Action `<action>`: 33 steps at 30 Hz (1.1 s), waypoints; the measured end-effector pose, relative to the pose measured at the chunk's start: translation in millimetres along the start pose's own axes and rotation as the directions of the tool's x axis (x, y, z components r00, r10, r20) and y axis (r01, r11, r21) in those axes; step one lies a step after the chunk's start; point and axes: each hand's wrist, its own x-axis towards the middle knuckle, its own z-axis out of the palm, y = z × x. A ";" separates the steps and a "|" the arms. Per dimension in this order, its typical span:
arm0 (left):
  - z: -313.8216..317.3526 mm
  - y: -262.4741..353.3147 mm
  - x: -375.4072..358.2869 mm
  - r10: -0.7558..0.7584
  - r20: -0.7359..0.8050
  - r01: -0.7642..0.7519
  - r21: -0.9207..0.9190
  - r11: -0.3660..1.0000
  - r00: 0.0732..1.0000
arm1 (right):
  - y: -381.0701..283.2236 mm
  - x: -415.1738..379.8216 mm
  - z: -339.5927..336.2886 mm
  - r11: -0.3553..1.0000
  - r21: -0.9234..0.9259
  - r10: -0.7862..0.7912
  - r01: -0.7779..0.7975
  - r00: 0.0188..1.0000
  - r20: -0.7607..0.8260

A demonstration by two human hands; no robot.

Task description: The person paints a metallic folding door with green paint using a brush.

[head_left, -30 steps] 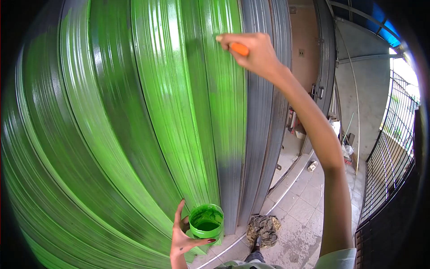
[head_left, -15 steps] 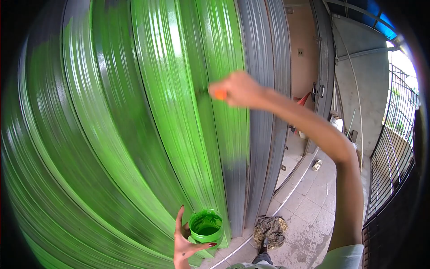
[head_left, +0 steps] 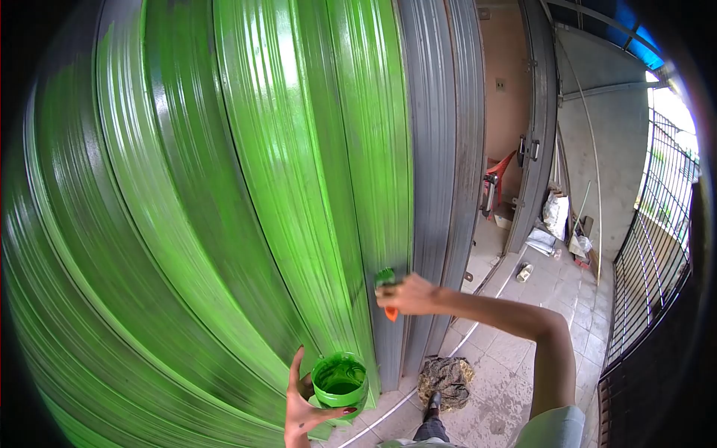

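My left hand (head_left: 300, 403) is wrapped round a clear tub of green paint (head_left: 340, 381) at the bottom centre, its thumb and a finger on either side. My right hand (head_left: 407, 294) grips a paintbrush (head_left: 385, 278) with an orange handle end pointing down and green-covered bristles pointing up. The bristles are at the lower part of a ribbed metal panel (head_left: 377, 149), where green coating meets bare grey. To the left, the ribbed metal wall (head_left: 261, 134) is mostly green, with darker, thinner patches.
Grey unpainted panels (head_left: 433, 149) stand right of the green ones, beside an open doorway with a red chair (head_left: 499, 173). A crumpled cloth (head_left: 446, 382) lies by my foot on the tiled floor (head_left: 508, 340). Farther right are a slipper (head_left: 525, 272), bags (head_left: 555, 214) and a barred gate (head_left: 650, 246).
My right hand has moved down the panel with the brush, and the bristles now show. Grey at the panel's lower part has partly turned green. My left hand and the tub shifted slightly left.
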 end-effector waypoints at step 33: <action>17.4 -0.7 17.2 0.007 0.036 -0.009 0.053 0.999 0.999 | -10.8 -91.8 68.0 0.981 0.187 0.120 -0.057 0.931 -0.344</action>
